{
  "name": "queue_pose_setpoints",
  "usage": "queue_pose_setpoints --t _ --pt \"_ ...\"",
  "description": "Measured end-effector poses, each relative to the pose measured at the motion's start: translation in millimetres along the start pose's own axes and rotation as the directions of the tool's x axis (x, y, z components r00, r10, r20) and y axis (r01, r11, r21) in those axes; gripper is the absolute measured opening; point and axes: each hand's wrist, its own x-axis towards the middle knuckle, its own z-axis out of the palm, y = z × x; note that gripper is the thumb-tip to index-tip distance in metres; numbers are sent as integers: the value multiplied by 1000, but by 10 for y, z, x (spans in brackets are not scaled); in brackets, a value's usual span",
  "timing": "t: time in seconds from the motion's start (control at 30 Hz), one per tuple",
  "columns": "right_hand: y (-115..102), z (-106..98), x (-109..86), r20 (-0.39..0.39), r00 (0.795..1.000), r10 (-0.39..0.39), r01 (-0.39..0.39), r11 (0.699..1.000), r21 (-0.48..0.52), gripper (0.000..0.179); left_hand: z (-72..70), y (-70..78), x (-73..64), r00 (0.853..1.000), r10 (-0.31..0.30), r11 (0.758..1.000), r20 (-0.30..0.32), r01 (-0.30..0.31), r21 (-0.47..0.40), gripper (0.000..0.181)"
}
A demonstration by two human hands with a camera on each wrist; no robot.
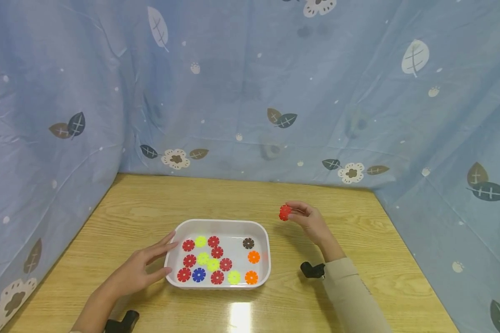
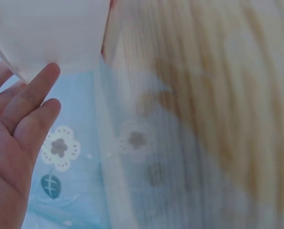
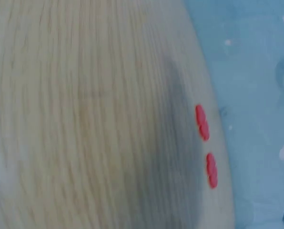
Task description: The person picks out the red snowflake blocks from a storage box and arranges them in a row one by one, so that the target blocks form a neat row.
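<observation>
One R hand [image 1: 312,224] is pinching red pc. [image 1: 285,212], poss. dropping it if slackening; L hand [image 1: 139,272], fingers spread, is touching tray [image 1: 235,248].

That glossy yellow wood-grain table [image 1: 162,199] there bears a shallow white round-cornered plastic tray [image 1: 238,259], slightly left of centre, toward the near side.

Bright, even light in the head view, and there's a hard white glare [image 1: 240,317] burning on the near tabletop [image 1: 216,199]! Soft shadows fall below the right hand [image 1: 310,224], all fairly clear here; over to the left wrist, dimmer, hazy, wood grain smeared, the curtain [image 2: 75,195] mirrored faintly in the sheen; now the right wrist, bluish, soft, a broad shadow darkening the wood, the tabletop's edge bowing, a glint clipped at the left border
</observation>
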Motion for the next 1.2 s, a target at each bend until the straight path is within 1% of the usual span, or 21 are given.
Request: queue_pose_setpoints --t 0.1,0.17,0.27,0.33,0.4,0.47,0.57,0.67,0.77,0.83,0.97,1.03,1.1,1.2 --pt "41 -90 -7 -34 999 11 -10 1000 28 45 -1 6 0 1000 -2 1000 0 2 -2 54" --pt "61 -158 -8 -72 997 36 -33 999 34 44 0 11 0 1000 -10 1000 2 10 2 54" --pt "92 -255 -7 -140 987 79 -71 996 59 47 2 8 2 1000 -13 1000 4 13 9 54" --pt "116 -306 -5 -183 977 111 -99 993 70 48 3 5 2 1000 -10 1000 5 10 8 54" --pt "140 -348 -9 -215 968 128 -113 990 79 50 3 3 2 1000 -3 1000 5 3 3 53" --pt "164 -385 -13 -239 961 140 -128 990 63 49 2 6 0 1000 1 1000 6 -1 1 53" --pt "195 -434 -13 -272 949 158 -158 987 22 48 -1 11 -2 1000 7 1000 3 -7 4 53" --pt "226 -470 3 -310 932 186 -199 980 -10 45 -1 9 -6 1000 10 1000 1 -10 15 54" --pt "252 -496 26 -341 918 203 -236 970 -57 44 2 6 -8 1000 2 1000 -1 -2 27 54" --pt "269 -511 40 -359 911 204 -247 966 -80 43 5 5 -7 1000 -7 999 -1 7 42 54" --pt "300 -536 47 -372 909 190 -248 962 -116 44 4 12 -8 1000 -25 998 3 24 55 55" --pt "312 -547 44 -374 908 189 -260 954 -148 43 -1 18 -7 1000 -31 998 5 30 52 55" --pt "324 -555 41 -376 908 183 -274 940 -204 42 -6 23 -5 999 -36 998 9 36 51 55" --pt "342 -563 44 -380 908 177 -300 907 -296 40 -13 26 0 999 -41 998 14 40 43 55"
